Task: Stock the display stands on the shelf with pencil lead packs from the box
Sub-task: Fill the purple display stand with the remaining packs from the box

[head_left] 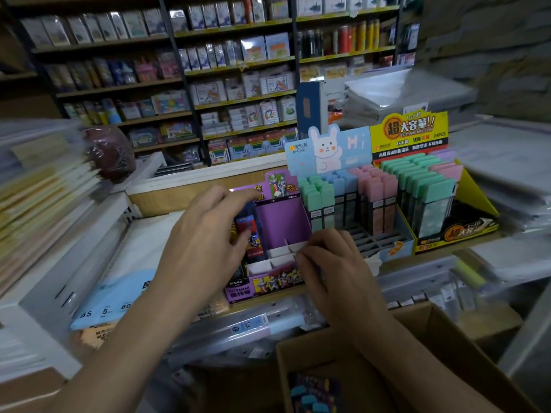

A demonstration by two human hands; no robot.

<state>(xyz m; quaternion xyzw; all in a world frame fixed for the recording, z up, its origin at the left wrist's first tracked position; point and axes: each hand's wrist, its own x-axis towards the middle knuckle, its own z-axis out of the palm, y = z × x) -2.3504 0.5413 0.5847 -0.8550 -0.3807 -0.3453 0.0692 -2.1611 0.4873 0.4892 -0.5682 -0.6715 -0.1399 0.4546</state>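
Several packs [313, 397] lie in the cardboard box [441, 332], nearest, low right; above it the right hand [334, 263] pinches the front right edge of the purple stand [283, 216], fingers curled on the card; the left hand [205, 234] grips one blue-red lead pack [253, 234] upright at the stand's left cells, seated or not I cannot tell; risks: pack snags a white divider [277, 254] and bends it, or lands tilted across two cells; if the pinch slips the light stand may slide into the pastel stand [343, 150] just beside; yellow stand [477, 198] beyond, well filled.
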